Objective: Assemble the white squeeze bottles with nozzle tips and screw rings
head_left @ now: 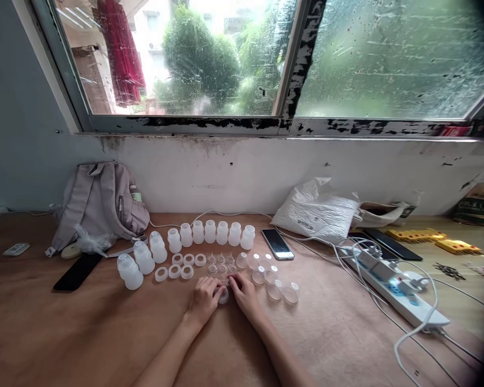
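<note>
Plastic piece (224,296): small, clear, between both hands on table (84,333).
Left hand (204,301): fingers curled, touching it.
Right hand (244,293): fingertips pinching it.

Wide window (266,54) across 12 o'clock, glass rain-streaked, frame paint flaking black; trees and a red hanging cloth (121,51) beyond; daylight, overcast. White wall (246,172) beneath, stained and chipped; grey-blue wall (16,123) at 10 o'clock. Brown tabletop (84,333) from 9 to 3 o'clock, worn pale in patches.
</note>
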A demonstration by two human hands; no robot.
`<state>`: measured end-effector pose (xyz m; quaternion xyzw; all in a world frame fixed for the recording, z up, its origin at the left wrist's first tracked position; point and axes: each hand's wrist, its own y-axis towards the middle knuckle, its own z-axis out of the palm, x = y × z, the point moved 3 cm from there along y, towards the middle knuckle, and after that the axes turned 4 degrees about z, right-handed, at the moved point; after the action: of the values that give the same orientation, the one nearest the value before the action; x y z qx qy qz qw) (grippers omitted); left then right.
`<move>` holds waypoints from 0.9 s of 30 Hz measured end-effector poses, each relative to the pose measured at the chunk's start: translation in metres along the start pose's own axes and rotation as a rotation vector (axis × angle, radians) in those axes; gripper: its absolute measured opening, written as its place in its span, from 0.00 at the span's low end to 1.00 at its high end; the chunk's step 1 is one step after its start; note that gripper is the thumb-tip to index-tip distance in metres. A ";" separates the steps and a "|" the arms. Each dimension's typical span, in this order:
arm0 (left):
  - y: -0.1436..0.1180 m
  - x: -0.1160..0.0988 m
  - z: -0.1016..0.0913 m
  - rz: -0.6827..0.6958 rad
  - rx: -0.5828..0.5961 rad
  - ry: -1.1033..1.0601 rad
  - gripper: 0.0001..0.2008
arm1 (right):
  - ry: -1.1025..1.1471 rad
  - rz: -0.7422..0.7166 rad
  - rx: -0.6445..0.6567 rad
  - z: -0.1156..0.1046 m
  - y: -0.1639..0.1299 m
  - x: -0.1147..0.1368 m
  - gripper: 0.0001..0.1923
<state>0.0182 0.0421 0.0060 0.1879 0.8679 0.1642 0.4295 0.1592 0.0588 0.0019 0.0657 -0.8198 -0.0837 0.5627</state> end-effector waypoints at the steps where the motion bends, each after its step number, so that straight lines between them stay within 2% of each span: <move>1: 0.002 0.003 0.002 -0.058 -0.038 -0.078 0.11 | 0.006 -0.003 -0.001 -0.001 -0.001 0.002 0.13; 3: 0.007 0.009 0.007 -0.153 -0.100 -0.183 0.12 | 0.038 -0.011 0.010 -0.002 -0.002 0.006 0.14; 6: 0.016 0.014 0.016 -0.214 -0.128 -0.264 0.14 | 0.086 -0.032 0.044 -0.002 -0.003 0.010 0.14; 11: 0.018 0.019 0.027 -0.287 -0.099 -0.437 0.15 | 0.058 -0.056 0.009 -0.002 -0.003 0.010 0.14; 16: 0.013 0.023 0.025 -0.346 -0.075 -0.543 0.18 | 0.015 -0.079 0.039 0.004 -0.004 0.010 0.12; 21: 0.008 0.010 0.021 -0.340 -0.020 -0.573 0.22 | -0.041 -0.039 -0.011 0.004 -0.003 0.008 0.07; 24: 0.006 -0.003 0.019 -0.269 0.037 -0.501 0.20 | -0.052 -0.014 -0.054 0.003 -0.003 0.004 0.07; 27: 0.004 -0.012 0.015 -0.209 0.076 -0.407 0.16 | -0.001 0.012 -0.034 0.003 -0.002 -0.002 0.06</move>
<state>0.0378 0.0421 0.0073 0.1421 0.7836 0.0447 0.6031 0.1569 0.0578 -0.0019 0.0512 -0.8190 -0.0943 0.5636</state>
